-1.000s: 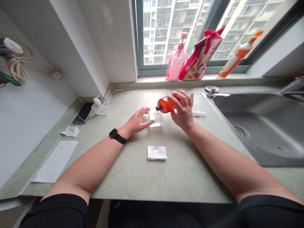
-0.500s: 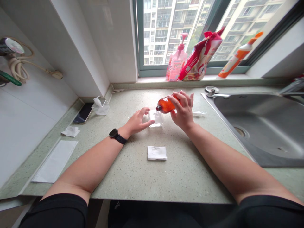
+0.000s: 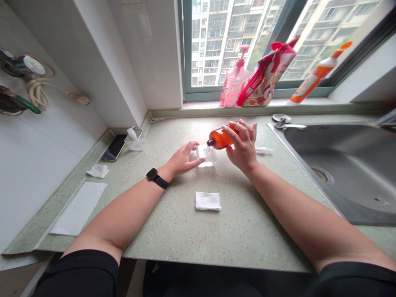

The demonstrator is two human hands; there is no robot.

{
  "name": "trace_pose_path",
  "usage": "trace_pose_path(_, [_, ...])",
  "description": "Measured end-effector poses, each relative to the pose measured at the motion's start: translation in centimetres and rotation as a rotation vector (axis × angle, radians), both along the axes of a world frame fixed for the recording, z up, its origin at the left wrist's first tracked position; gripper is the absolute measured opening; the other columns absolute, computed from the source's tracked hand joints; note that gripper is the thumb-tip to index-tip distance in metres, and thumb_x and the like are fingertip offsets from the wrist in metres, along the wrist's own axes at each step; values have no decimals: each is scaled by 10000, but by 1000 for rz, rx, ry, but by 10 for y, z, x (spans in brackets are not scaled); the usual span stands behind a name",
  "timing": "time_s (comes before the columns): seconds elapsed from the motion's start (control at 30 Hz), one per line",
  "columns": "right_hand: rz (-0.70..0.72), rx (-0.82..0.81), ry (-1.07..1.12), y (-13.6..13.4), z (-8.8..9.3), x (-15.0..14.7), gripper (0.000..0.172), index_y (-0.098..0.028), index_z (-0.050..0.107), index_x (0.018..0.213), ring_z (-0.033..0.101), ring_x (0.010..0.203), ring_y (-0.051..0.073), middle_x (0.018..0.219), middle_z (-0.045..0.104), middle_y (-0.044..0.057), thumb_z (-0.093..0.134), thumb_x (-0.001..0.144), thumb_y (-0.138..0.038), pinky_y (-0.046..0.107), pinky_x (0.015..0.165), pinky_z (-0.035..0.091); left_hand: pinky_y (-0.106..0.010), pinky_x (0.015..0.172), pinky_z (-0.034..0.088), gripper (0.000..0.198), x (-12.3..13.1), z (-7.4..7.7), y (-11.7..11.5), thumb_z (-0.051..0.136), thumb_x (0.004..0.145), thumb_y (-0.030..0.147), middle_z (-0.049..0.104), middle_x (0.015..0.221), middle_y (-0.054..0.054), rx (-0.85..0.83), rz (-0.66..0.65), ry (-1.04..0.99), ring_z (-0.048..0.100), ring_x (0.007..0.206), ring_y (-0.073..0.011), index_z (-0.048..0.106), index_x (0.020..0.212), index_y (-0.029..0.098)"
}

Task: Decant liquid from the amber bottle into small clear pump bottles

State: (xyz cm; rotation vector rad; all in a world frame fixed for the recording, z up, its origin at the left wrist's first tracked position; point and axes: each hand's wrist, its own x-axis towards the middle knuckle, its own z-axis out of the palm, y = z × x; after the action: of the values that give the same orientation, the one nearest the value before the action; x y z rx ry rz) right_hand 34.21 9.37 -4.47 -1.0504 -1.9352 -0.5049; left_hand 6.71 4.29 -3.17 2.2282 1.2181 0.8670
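Amber bottle (image 3: 219,139), in the right hand (image 3: 243,149), held clear of the bench (image 3: 167,239). Right fingers curl around the bottle's base end, thumb on the near side, fingertips over the far side. Not wide, holding it.

Key relation: bottle's long axis runs left-right, tipped, base up to the right, neck (image 3: 210,142) down to the left. Dark mouth sits just above the far part of the clear box (image 3: 206,160). Box is left of the right fingers, slightly nearer. Left hand (image 3: 181,161) is the closer one to the box.

Left thumb and forefinger bracket the box's left side, thumb near, forefinger far. Looks like a light steadying hold; fingertip pressure can't be confirmed. Box stands on the bench. Can't tell if liquid is running: clear on clear, plus glare.

Around it: folded tissue (image 3: 208,201) near, well apart from both hands. Clear packet (image 3: 265,151) just right of the right hand. Sink (image 3: 349,150) farther right. Phone (image 3: 114,147) and clear cup (image 3: 138,142) at the far left.
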Motion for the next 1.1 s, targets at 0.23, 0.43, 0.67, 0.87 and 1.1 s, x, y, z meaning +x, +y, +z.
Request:
trace_pose_path(0.23, [-1,-4,-13,2,-1,1,868,-426,436,1619,437,1538,365,1521,587,62,621,853,-62,743,1321,190,-559,1101,552,627,0,0,-1,659,979,653,679,1357,-151,-10,-2,-4,686,1258,-337,489,1435,257])
trace_pose_path(0.43, [-12,-14,-17,2,-1,2,865,-423,435,1621,434,1541,364,1523,585,64,624,857,-63,740,1325,184,-554,1103,560,604,0,0,0,662,989,630,649,1403,-153,8,-8,-17,681,1258,-331,500,1423,243])
trace_pose_path(0.67, [-6,-12,-16,2,-1,1,863,-425,440,1621,431,1542,367,1528,580,66,628,858,-70,746,1322,184,-561,1099,564,592,0,0,0,668,992,622,646,1409,-151,6,-14,-16,680,1255,-331,505,1419,245])
trace_pose_path(0.87, [-8,-3,-13,1,-1,1,852,-417,447,1616,439,1539,362,1519,587,68,623,861,-63,741,1322,192,-569,1098,564,597,0,0,0,672,990,618,646,1415,-155,-2,-13,-14,679,1262,-336,501,1423,245])
trace_pose_path(1.1, [9,9,-2,2,-1,1,868,-433,434,1625,434,1538,355,1515,586,59,620,862,-65,744,1323,186,-567,1099,564,595,0,-1,1,669,990,622,643,1417,-163,4,-23,-21,677,1263,-334,501,1410,236])
